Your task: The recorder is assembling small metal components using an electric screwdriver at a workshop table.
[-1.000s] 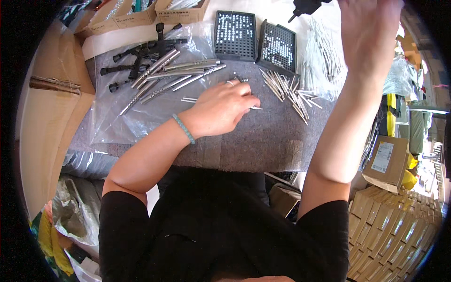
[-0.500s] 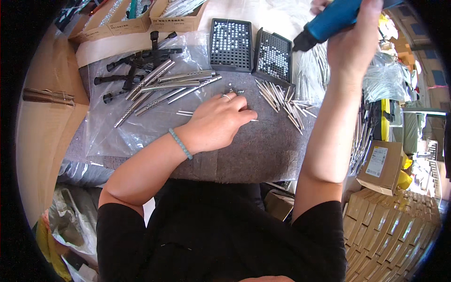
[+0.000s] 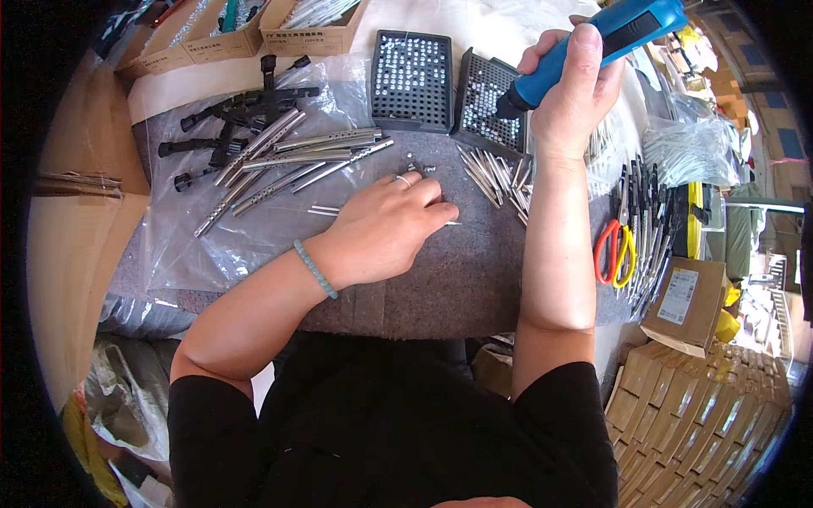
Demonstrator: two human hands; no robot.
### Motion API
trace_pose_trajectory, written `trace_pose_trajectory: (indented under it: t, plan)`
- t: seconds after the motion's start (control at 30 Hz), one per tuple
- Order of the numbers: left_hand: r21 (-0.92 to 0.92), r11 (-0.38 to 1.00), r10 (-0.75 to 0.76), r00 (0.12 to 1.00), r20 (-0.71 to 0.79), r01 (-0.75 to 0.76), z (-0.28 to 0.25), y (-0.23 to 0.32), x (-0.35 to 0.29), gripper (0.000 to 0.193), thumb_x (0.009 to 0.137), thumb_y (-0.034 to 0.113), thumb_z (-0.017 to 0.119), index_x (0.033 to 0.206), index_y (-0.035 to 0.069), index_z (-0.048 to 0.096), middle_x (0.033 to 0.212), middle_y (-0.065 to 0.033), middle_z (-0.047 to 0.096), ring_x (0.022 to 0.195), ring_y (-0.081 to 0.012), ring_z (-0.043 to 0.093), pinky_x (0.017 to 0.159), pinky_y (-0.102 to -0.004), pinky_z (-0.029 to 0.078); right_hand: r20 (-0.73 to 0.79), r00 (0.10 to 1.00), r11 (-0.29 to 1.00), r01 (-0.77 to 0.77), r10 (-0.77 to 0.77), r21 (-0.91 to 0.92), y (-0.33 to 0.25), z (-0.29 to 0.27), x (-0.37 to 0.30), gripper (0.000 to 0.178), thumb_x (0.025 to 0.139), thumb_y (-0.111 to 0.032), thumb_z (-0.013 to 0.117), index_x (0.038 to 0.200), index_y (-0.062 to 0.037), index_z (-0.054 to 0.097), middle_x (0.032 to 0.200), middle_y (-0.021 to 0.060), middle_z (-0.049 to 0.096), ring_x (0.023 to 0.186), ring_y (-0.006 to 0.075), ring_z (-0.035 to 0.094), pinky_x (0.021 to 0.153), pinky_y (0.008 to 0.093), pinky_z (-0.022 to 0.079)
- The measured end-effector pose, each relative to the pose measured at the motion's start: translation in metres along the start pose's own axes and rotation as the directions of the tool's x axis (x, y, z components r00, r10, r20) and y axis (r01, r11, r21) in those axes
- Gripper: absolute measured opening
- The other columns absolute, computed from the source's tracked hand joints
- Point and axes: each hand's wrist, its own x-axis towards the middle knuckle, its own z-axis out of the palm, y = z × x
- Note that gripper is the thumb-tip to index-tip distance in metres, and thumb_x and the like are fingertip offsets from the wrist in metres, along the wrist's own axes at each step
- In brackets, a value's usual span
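Note:
My right hand (image 3: 580,93) is wrapped round a blue cordless screwdriver (image 3: 627,34). Its black nose end is over the right-hand black tray (image 3: 468,118), which is studded with small silvery screw-like pieces; the nose hides whether it touches them. On the grey mat, my left hand (image 3: 385,229) is closed, palm down, over thin metal rods (image 3: 323,210). Their ends stick out on its left, and a short tip shows by the thumb. Just beyond those fingers lie a few tiny loose metal pieces (image 3: 429,168). A pile of slim silver rods (image 3: 500,178) rests right of them.
Perforated metal tubes (image 3: 288,161) and black clamp-like parts (image 3: 246,110) lie on clear plastic at the left. Another perforated black tray (image 3: 412,125) stands at the back. Red-and-yellow-handled scissors (image 3: 625,254) lie at the right, near a cardboard box (image 3: 682,305). Cardboard (image 3: 80,254) rises at far left.
My right hand has brought the screwdriver left and nearer, so its nose is now over the right-hand tray. The scissors have come into view. My left hand stays on the rods.

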Motion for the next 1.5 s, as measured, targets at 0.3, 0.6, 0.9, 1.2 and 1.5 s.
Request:
trace_pose_trajectory:
  t: [0.3,0.6,0.9,1.2,1.5]
  plan:
    - [-0.008,1.000,-0.003,1.000,0.006,0.003,-0.001,0.001,0.002,0.019,0.077,0.007,0.059,0.096,0.007,0.061,0.087,-0.0085,0.053,0.084,-0.0268,0.055,0.072,-0.0365,0.044,-0.030,0.999,0.999,-0.037,0.038,0.038,0.006,-0.001,-0.003,0.039,0.087,-0.033,0.056,0.105,-0.0010,0.046,0.070,0.0109,0.056,0.051,0.0168,0.055,0.046,0.0270,0.045]
    - [0.004,1.000,-0.005,1.000,0.021,0.005,-0.001,0.003,0.000,0.018,0.078,0.007,0.059,0.096,0.008,0.061,0.088,-0.0080,0.053,0.085,-0.0264,0.055,0.073,-0.0364,0.044,-0.033,0.999,0.998,-0.034,0.036,0.053,0.008,-0.001,-0.008,0.040,0.087,-0.033,0.057,0.106,-0.0004,0.045,0.069,0.0108,0.056,0.052,0.0181,0.055,0.048,0.0276,0.045]
    - [-0.026,0.999,-0.038,0.999,-0.004,0.038,-0.002,0.001,0.002,0.020,0.078,0.006,0.060,0.097,0.008,0.061,0.091,-0.0080,0.053,0.089,-0.0265,0.053,0.076,-0.0366,0.040,0.012,0.995,0.961,-0.099,0.100,0.257,-0.048,-0.001,-0.023,0.057,0.083,-0.057,0.051,0.110,-0.0060,0.048,0.080,0.0101,0.056,0.058,0.0184,0.052,0.052,0.0300,0.043]
    - [-0.043,0.998,-0.039,0.999,-0.006,0.039,0.003,-0.005,0.001,0.019,0.077,0.008,0.061,0.096,0.006,0.059,0.092,-0.0093,0.053,0.091,-0.0283,0.053,0.078,-0.0389,0.040,0.153,0.961,0.962,-0.249,0.231,0.113,-0.065,-0.001,-0.076,0.077,0.078,-0.070,0.047,0.118,-0.0035,0.040,0.075,0.0114,0.054,0.054,0.0187,0.052,0.050,0.0307,0.043]
    - [-0.030,0.997,-0.067,0.997,0.030,0.068,0.002,-0.003,0.002,0.015,0.078,0.009,0.060,0.092,0.006,0.060,0.090,-0.0086,0.054,0.092,-0.0265,0.054,0.080,-0.0392,0.040,0.112,0.969,0.963,-0.234,0.221,0.130,-0.055,0.003,-0.083,0.077,0.079,-0.069,0.047,0.119,-0.0028,0.038,0.073,0.0112,0.053,0.053,0.0188,0.052,0.049,0.0288,0.043]
